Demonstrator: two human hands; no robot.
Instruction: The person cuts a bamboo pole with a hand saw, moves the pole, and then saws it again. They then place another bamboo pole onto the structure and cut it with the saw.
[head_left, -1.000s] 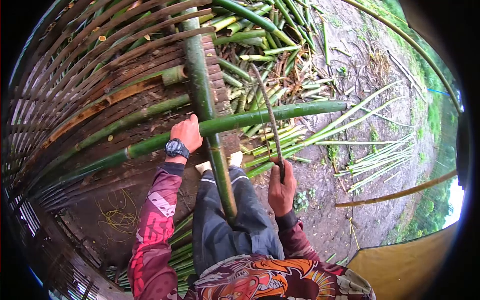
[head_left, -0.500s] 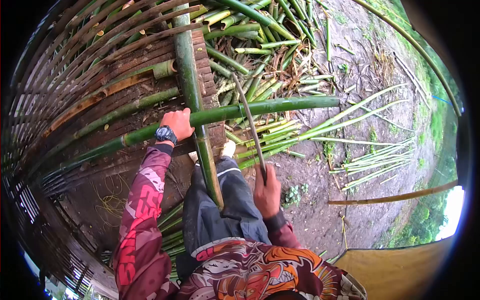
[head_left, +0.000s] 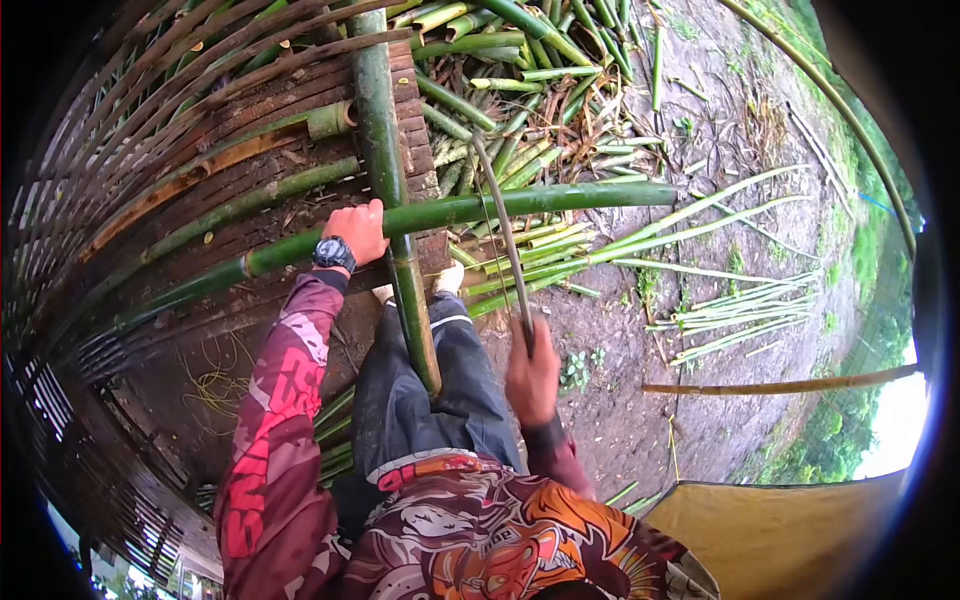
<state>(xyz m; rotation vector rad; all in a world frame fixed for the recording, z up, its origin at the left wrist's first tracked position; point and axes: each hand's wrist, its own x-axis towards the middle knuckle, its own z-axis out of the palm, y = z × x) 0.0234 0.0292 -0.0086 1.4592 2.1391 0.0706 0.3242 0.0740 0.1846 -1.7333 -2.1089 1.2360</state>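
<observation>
My left hand [head_left: 356,237], with a watch at its wrist, is closed over a long green bamboo pole [head_left: 560,197]. That pole lies across a thicker bamboo pole [head_left: 377,130], which runs from the slatted platform down between my legs. In my right hand [head_left: 532,370] is the lower end of a bow saw [head_left: 508,235] with a curved frame and a thin blade on its left side. The saw crosses the green pole to the right of the thicker pole, its blade at the pole's surface.
Cut bamboo pieces [head_left: 505,85] are heaped beyond the platform [head_left: 410,130]. Split bamboo strips [head_left: 740,320] lie on the ground to the right. A curved slatted wall [head_left: 90,250] rises at left, and a yellow-brown sheet [head_left: 770,530] is at lower right.
The saw and my right hand have shifted slightly within the view, still across the green pole. My left hand keeps its grip. The whole view has moved a little.
</observation>
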